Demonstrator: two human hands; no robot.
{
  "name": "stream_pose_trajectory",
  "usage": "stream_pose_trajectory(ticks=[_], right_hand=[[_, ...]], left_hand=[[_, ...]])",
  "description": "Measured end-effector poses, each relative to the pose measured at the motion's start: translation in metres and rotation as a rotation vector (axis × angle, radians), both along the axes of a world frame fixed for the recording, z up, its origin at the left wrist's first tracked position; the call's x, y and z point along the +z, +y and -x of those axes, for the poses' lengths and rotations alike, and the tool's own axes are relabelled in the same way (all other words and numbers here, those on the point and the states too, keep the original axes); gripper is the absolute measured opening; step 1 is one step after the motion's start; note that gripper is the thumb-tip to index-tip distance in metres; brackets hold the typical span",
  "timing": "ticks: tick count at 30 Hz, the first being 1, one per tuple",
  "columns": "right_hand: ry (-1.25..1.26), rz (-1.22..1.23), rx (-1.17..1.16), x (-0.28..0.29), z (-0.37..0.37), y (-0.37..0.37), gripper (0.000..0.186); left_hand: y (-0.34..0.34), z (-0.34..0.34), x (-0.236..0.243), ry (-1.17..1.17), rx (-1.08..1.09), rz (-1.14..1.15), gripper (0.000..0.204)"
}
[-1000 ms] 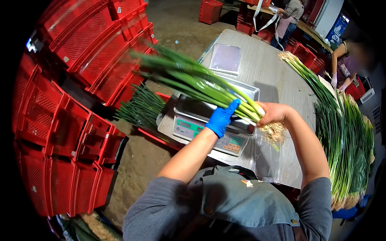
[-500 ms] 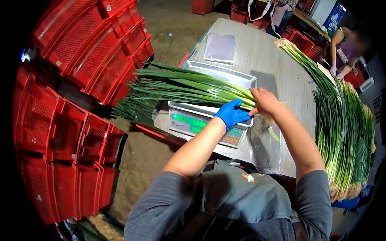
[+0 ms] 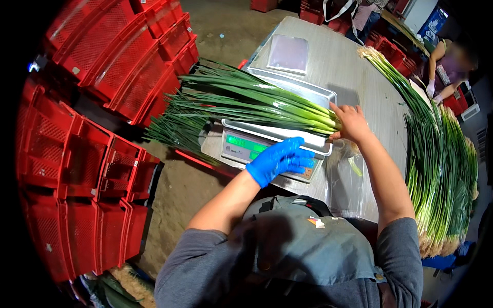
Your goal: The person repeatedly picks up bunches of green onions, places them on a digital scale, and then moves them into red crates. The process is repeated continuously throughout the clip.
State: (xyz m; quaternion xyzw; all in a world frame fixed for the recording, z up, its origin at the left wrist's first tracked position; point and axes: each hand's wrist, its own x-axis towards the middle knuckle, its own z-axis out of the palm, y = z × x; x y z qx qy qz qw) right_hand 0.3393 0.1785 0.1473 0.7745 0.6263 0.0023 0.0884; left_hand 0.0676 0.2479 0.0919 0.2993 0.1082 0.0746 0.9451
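Note:
A bunch of green onions (image 3: 246, 102) lies across the metal tray (image 3: 308, 92) of a grey scale (image 3: 241, 146) with a lit green display, its leaf tips hanging off to the left. My right hand (image 3: 352, 123), bare, rests on the white root end of the bunch at the tray's right edge. My left hand (image 3: 281, 159), in a blue glove, hovers over the front of the scale just below the tray, fingers loosely curled and holding nothing.
A long pile of green onions (image 3: 441, 169) covers the right side of the metal table (image 3: 339, 61). Stacked red crates (image 3: 87, 102) stand on the left. A clear flat lid (image 3: 287, 51) lies beyond the scale. Another person (image 3: 447, 72) works at the far right.
The bunch, held up over the scale a second ago, has been lowered onto the tray. My left hand has let go and drawn back toward me; my right hand stays at the root end.

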Motion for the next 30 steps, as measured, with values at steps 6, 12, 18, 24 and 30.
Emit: stream_pose_trajectory(ticks=[6,12,18,24,30], right_hand=[[0.257,-0.590,0.055,-0.007,0.032,-0.030,0.074],[0.280,-0.954,-0.073,-0.032,0.056,-0.079,0.049],[0.220,-0.995,-0.316,-0.050,0.018,-0.143,0.041],[0.201,-0.968,-0.573,-0.097,-0.014,-0.211,0.036],[0.223,-0.921,-0.764,-0.124,-0.020,-0.263,0.034]], left_hand=[[-0.028,0.048,-0.023,0.201,-0.086,-0.132,0.047],[-0.029,0.068,-0.049,0.286,-0.053,-0.181,0.041],[-0.027,0.054,-0.048,0.277,-0.049,-0.242,0.044],[-0.032,0.040,-0.045,0.263,-0.111,-0.282,0.043],[-0.034,0.016,-0.026,0.213,-0.105,-0.452,0.039]])
